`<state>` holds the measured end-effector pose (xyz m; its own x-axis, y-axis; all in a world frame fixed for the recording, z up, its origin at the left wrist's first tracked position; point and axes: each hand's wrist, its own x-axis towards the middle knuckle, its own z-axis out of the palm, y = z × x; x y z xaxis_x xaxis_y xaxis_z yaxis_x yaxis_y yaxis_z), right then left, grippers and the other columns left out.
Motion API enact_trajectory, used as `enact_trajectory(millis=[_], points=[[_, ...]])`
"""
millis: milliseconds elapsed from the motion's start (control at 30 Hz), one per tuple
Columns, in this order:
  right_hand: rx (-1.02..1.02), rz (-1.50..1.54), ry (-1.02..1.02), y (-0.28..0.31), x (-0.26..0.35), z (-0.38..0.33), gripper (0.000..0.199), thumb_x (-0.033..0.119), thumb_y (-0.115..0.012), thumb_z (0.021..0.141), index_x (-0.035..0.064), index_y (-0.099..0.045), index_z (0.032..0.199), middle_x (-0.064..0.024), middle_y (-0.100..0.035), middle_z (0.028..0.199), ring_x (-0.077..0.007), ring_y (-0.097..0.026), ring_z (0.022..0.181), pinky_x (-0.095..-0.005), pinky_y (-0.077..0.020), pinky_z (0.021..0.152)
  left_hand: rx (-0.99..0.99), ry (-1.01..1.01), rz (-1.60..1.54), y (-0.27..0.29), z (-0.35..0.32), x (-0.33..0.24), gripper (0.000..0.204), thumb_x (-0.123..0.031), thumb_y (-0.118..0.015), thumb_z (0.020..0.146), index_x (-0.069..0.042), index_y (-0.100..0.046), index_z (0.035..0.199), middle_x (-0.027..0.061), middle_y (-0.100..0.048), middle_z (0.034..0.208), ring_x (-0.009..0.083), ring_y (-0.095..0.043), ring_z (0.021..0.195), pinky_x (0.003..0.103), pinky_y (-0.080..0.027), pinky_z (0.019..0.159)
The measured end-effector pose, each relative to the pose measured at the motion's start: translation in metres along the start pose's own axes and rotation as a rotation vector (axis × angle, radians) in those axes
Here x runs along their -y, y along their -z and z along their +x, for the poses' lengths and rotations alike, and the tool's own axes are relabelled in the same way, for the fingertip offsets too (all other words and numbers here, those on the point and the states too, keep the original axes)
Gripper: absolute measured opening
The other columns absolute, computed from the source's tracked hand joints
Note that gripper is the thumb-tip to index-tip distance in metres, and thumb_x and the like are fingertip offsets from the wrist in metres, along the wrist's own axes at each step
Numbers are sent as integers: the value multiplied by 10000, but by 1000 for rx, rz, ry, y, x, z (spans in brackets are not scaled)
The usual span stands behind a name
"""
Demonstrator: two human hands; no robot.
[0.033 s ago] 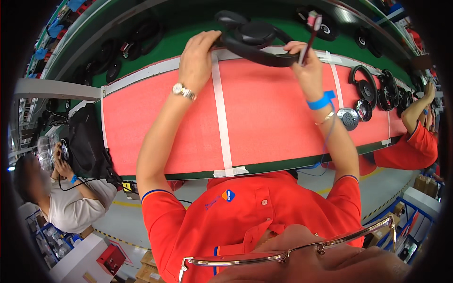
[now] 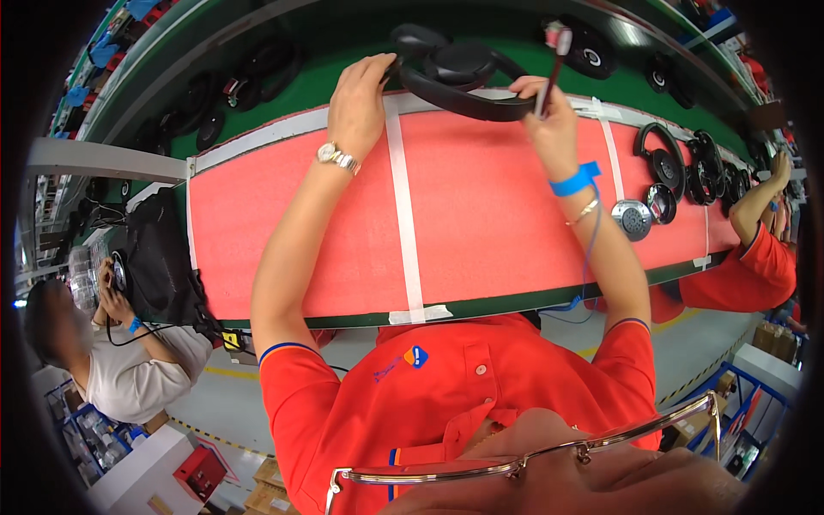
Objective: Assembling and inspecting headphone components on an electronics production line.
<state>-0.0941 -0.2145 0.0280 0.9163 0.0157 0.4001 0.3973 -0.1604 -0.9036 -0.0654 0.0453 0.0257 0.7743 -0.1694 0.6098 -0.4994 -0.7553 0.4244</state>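
Over the far edge of the pink work mat, I hold a pair of black over-ear headphones up between my hands. The curved headband faces me, and the ear cups lie behind it. My left hand is closed on the headphones' left end, with its fingertips partly hidden behind them. On the other side, my right hand pinches the right end of the headband. A slim dark stick-like tool with a pink-and-white tip stands upright in that same hand. Its exact kind cannot be made out.
Headphones and loose ear-cup parts lie on the mat to the right. Beyond it, a green belt carries more black headphones. At left are a black cloth bag and a person in white; another in red works at right.
My right hand and the tool in it have shifted slightly left. The headphones and my left hand have barely moved.
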Motion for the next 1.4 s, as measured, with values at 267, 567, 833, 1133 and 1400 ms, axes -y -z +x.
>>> enact_trajectory(millis=[267,567,833,1133,1400], points=[[-65,200,-286,-39,-23,39,160,50,-661,828,-3,-543,923,-1,-487,659,-54,-383,503,-220,-283,448,72,125,112,-31,6,41,579,152,-463,733,-50,-503,1274,165,-504,1289,341,-473,1183,381,-422,996],[-187,550,-453,-46,-60,55,364,114,-539,940,-86,-422,1220,-103,-550,966,-160,-588,848,-240,-432,584,48,90,106,-70,38,32,589,106,-461,754,-23,-413,1327,219,-396,1366,423,-348,1277,434,-355,1054],[-188,648,-374,-57,-53,49,604,20,-489,926,-91,-160,1421,-202,-175,1502,-293,-483,1232,-345,-527,861,33,44,44,-121,79,10,641,-87,-541,786,67,-312,1364,305,-262,1429,466,-195,1352,475,-206,1127],[-232,824,-157,-31,16,38,206,178,-460,986,31,-515,1119,-77,-553,1009,-156,-551,920,-249,-462,704,132,37,81,-115,81,0,599,-357,-566,850,-29,-418,1330,204,-341,1428,372,-241,1363,561,-160,1100],[630,1379,342,14,176,-70,381,371,-397,1001,111,-408,722,-59,-498,586,-173,-429,445,-303,-347,409,-34,405,633,-9,47,123,689,-562,-500,844,-14,-488,1261,188,-424,1379,376,-297,1332,603,-192,1056]])
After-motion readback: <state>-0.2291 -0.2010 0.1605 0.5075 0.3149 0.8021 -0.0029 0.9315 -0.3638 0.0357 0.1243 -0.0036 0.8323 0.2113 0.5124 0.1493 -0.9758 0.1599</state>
